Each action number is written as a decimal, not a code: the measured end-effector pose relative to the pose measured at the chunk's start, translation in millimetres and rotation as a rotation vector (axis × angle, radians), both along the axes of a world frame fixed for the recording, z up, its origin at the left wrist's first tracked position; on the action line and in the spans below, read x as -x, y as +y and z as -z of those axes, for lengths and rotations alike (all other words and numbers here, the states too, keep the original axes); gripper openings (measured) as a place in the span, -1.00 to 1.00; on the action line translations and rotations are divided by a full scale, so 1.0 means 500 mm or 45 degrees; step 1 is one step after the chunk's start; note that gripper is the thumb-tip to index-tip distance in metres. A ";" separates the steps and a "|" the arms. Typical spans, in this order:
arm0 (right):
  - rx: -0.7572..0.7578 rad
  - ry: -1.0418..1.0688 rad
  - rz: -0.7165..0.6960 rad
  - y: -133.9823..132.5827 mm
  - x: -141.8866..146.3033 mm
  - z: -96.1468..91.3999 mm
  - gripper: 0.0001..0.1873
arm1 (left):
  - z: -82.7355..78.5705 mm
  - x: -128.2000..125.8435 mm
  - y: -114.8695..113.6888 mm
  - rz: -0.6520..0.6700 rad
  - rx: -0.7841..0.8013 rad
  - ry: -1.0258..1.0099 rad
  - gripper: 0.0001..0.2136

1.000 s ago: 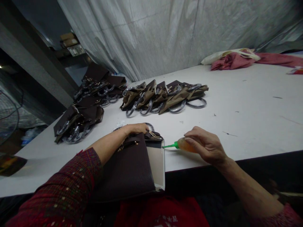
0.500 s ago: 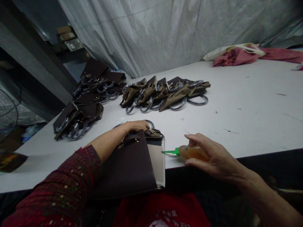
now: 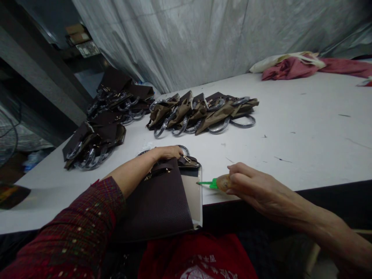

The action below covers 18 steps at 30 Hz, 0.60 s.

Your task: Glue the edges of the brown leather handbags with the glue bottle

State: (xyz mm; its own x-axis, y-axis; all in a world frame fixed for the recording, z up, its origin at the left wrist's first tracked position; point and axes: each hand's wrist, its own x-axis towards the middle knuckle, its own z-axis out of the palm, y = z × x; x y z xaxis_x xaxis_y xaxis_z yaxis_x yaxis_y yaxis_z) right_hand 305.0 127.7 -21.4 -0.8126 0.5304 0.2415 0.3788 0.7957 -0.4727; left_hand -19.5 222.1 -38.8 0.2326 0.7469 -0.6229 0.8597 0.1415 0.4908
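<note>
A dark brown handbag (image 3: pixel 158 201) lies at the table's front edge, its pale inner side facing right. My left hand (image 3: pixel 170 152) is closed on the bag's top near the zipper; its fingertips are partly hidden. In my right hand (image 3: pixel 247 182) is a glue bottle (image 3: pixel 223 183) with amber contents and a green nozzle, gripped between thumb and fingers. The nozzle tip reaches the right margin of the pale panel (image 3: pixel 192 193); whether it touches cannot be made out.
Several brown bags with plastic-wrapped handles lie in a row (image 3: pixel 200 112) behind, with another pile (image 3: pixel 116 97) at the back left. Pink cloth (image 3: pixel 290 69) rests at the far right of the white table (image 3: pixel 305 116). A grey sheet (image 3: pixel 188 42) hangs behind.
My right hand has rolled over and tightened around the bottle. The nozzle tip has moved slightly left and up along the panel's margin. My left hand stays on the bag.
</note>
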 end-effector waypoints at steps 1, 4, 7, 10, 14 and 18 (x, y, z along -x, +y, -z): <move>0.011 -0.019 0.008 0.000 0.000 0.000 -0.87 | 0.001 0.001 0.001 0.004 -0.006 0.001 -0.86; -0.001 -0.057 0.070 0.001 0.000 0.004 -0.84 | 0.008 0.004 0.004 0.013 -0.030 0.001 -0.88; 0.016 0.023 0.092 0.001 -0.002 0.015 -0.85 | 0.016 0.008 0.007 0.022 -0.037 -0.007 -0.88; 0.053 0.137 0.263 0.000 -0.006 0.029 -0.67 | 0.019 0.010 0.007 0.025 -0.035 -0.023 -0.86; 0.085 0.176 0.442 -0.005 -0.007 0.037 -0.42 | 0.020 0.010 0.006 0.016 -0.047 -0.037 -0.87; 0.166 0.122 0.477 -0.012 -0.003 0.028 -0.54 | 0.025 0.009 0.008 0.005 -0.058 -0.052 -0.87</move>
